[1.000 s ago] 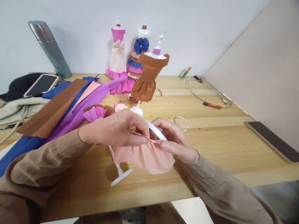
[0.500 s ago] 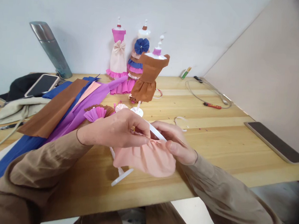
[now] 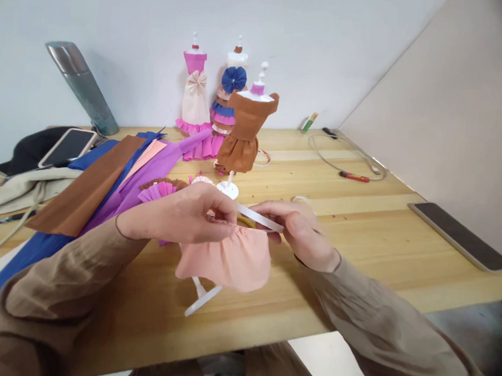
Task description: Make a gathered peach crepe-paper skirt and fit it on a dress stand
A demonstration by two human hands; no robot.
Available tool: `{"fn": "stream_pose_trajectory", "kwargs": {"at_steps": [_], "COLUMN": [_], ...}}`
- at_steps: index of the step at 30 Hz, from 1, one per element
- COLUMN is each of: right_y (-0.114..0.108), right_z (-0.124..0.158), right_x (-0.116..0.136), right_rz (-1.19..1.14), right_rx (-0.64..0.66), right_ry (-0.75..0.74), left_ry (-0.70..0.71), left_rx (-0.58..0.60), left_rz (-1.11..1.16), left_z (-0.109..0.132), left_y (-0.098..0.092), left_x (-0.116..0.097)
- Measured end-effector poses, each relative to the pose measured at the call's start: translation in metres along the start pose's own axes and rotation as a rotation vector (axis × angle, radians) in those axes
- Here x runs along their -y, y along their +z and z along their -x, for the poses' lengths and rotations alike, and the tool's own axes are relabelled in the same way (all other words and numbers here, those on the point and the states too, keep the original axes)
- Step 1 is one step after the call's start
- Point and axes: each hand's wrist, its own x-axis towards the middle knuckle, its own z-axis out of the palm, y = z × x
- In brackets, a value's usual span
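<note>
Nearest me on the table (image 3: pixel 262 319) is the foot of a white stand (image 3: pixel 202 302), tilted; just above it hangs the pale pink piece (image 3: pixel 228 261), over the near part of the table, lower edge free; it should weigh almost nothing, soft and limp, with a matt surface that I expect grips well but creases or tears if tugged; its puckered top edge seems the best place to pinch, since the loose folds below would only crush; I have that edge towards its left between the thumb and fingertips of my left hand (image 3: pixel 188 212), pressed together with no gap I can see; the piece is plain, gathered tightly above, flaring to a wavy hem; along the far side of that edge slants a white strip (image 3: pixel 259 217), its right end pinched in my right hand (image 3: pixel 310 242), how firmly I cannot tell; it looks flat, narrow and smooth, probably springy and apt to slide, so best held close to its end; farther off lies a purple pleated fan (image 3: pixel 157 193); beyond stands a brown-dressed form (image 3: pixel 250 121).
</note>
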Motion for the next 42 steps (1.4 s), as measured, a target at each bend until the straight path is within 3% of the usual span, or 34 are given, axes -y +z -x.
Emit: {"fn": "stream_pose_trajectory", "kwargs": {"at_steps": [7, 11, 24, 42], "right_y": [-0.011, -0.012, -0.004, -0.005], "right_z": [-0.009, -0.01, -0.013, -0.026], "right_x": [0.019, 0.024, 0.024, 0.025], "right_rz": [0.177, 0.229, 0.159, 0.099], "right_rx": [0.127, 0.118, 0.044, 0.175], "right_ry": [-0.048, -0.056, 0.166, 0.198], "left_ry": [0.009, 0.026, 0.08, 0.16], "left_rx": [0.02, 0.006, -0.07, -0.107], "left_rz": [-0.076, -0.049, -0.074, -0.184], "left_z": [0.002, -0.001, 0.0, 0.003], "left_y": [-0.005, -0.005, -0.005, -0.007], "left_x": [0.003, 0.007, 0.009, 0.011]}}
